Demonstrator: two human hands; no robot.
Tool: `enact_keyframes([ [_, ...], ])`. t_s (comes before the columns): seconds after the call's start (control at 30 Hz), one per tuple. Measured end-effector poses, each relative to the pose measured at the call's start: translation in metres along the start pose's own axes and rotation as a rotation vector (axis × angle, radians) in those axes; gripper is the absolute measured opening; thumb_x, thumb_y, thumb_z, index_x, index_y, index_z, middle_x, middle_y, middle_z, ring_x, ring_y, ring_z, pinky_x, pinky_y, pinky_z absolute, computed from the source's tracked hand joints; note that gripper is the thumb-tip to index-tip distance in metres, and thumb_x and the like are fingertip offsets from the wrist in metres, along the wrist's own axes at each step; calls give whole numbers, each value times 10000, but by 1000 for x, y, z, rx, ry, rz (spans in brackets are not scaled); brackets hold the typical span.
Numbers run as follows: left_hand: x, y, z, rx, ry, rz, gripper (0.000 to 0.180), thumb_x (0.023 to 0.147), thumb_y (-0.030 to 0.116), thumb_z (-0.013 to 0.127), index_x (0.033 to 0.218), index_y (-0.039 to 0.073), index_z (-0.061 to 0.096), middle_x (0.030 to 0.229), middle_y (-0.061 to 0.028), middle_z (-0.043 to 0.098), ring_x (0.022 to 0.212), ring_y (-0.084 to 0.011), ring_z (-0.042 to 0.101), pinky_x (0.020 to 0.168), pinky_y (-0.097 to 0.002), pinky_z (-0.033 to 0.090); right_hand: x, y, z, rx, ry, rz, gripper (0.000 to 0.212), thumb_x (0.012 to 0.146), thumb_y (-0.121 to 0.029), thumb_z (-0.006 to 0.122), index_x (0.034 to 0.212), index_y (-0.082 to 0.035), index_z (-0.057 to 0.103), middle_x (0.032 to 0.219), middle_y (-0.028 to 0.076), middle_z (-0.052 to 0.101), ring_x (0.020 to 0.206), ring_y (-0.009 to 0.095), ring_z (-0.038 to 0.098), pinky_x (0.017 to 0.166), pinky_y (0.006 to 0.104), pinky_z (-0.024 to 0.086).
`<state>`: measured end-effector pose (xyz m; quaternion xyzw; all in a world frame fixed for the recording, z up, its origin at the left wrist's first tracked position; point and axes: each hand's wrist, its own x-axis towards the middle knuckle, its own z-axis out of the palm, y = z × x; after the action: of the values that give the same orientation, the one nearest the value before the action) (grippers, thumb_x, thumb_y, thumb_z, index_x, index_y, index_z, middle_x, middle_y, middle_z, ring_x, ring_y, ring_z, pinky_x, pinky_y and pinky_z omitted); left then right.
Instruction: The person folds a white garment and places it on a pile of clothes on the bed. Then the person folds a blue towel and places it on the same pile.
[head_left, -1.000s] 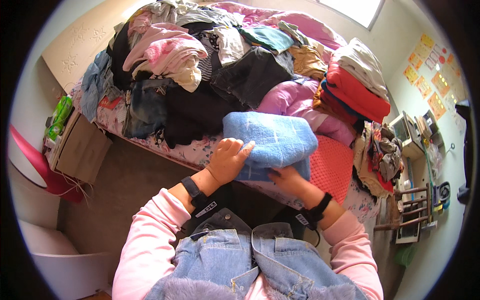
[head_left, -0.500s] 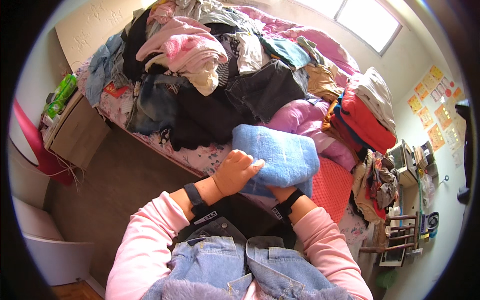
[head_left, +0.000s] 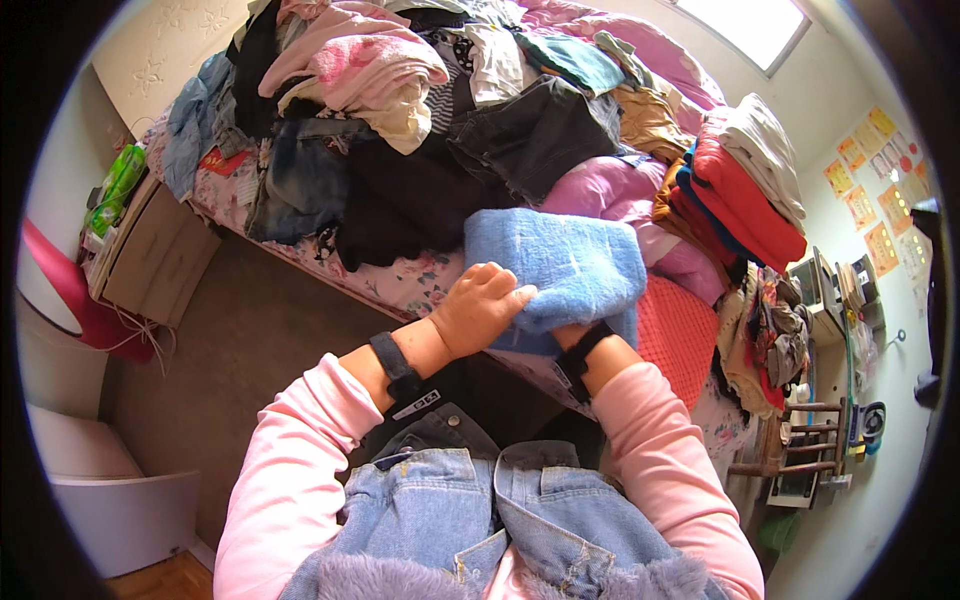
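A light blue, fuzzy folded cloth (head_left: 560, 262) with thin white lines is in front of me at the bed's near edge. My left hand (head_left: 482, 308) grips its left side, fingers curled and thumb lying against the front. My right hand (head_left: 572, 338) is tucked between the upper fold and the lower layer, holding the cloth from inside. Its fingers are hidden; only the wrist and a bit of the hand show. Whether the cloth touches the bed beneath, I cannot tell.
A big heap of clothes (head_left: 400, 190) covers the bed (head_left: 405, 285). Right of the cloth are a red textured piece (head_left: 672, 335) and a folded stack with a red garment (head_left: 745, 195). A wooden chair (head_left: 815, 440) stands at right, a bedside cabinet (head_left: 155, 255) at left.
The view has shifted slightly, so the bed and heap sit a little higher. Both hands keep their hold on the blue cloth, which looks a little higher and further right.
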<state>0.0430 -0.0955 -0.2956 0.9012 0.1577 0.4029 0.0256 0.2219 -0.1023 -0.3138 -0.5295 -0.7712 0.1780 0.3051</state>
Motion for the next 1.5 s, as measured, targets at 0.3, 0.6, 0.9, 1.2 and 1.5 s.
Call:
enact_keyframes([
  [0.3,-8,-2,3,-118,-139,-28,421,637,-39,577,1048,52,582,1172,-104,585,1148,-274,516,966,-385,386,-23,-3,-7,58,-88,15,450,854,-330,579,1209,-57,538,1276,217,486,1196,325,446,1029,399,319],
  [0.6,-17,2,-1,-28,-260,-59,403,680,-34,559,1076,39,577,1207,-133,565,1182,-285,495,997,-389,381,-57,-23,-36,42,-400,44,454,848,-329,589,1202,-48,543,1271,224,488,1197,318,446,1030,397,316],
  [0.9,-15,11,-5,-4,-559,-40,395,784,221,649,1112,18,568,1274,-165,517,1248,-307,426,1042,-428,302,-91,-56,-127,203,214,104,324,862,-218,618,1100,3,609,1092,177,607,978,249,596,872,323,453],
  [1.2,40,31,11,36,-409,-90,782,724,436,711,1273,-48,437,1305,-273,434,1229,-384,415,1032,-431,319,-75,-82,-153,80,844,-269,334,933,-236,525,1201,-39,546,1185,114,550,1053,194,558,837,289,470],
  [1.5,54,63,93,241,-278,-78,532,768,164,654,1206,-73,465,1188,-273,535,1134,-372,521,1000,-417,369,-121,-47,-180,1091,1107,163,175,884,-120,563,1040,-44,588,939,44,627,807,127,607,665,261,503],
])
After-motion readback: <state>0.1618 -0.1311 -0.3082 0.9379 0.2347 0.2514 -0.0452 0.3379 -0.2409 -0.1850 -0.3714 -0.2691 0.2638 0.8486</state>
